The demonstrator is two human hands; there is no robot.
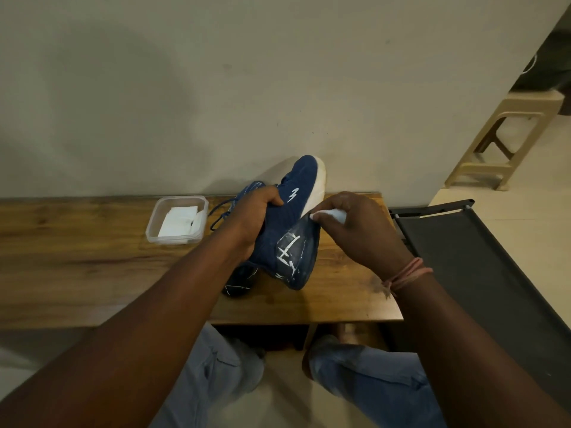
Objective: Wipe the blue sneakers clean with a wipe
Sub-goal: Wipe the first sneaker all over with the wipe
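Observation:
A blue sneaker (pixel 290 223) with a white sole is held tilted above the wooden table (pixel 77 248), toe pointing up and away, heel low. My left hand (pixel 255 217) grips it around the laces and tongue. My right hand (pixel 355 227) pinches a bunched white wipe (pixel 329 215) and presses it against the sole edge near the heel. A second, darker sneaker (pixel 239 281) lies on the table beneath the held one, mostly hidden by my left forearm.
A clear plastic tub (pixel 176 219) with folded white wipes stands on the table to the left of the sneakers. A dark folding chair (pixel 482 257) is at the right of the table, a beige plastic stool (pixel 506 140) farther back. A wall runs close behind the table.

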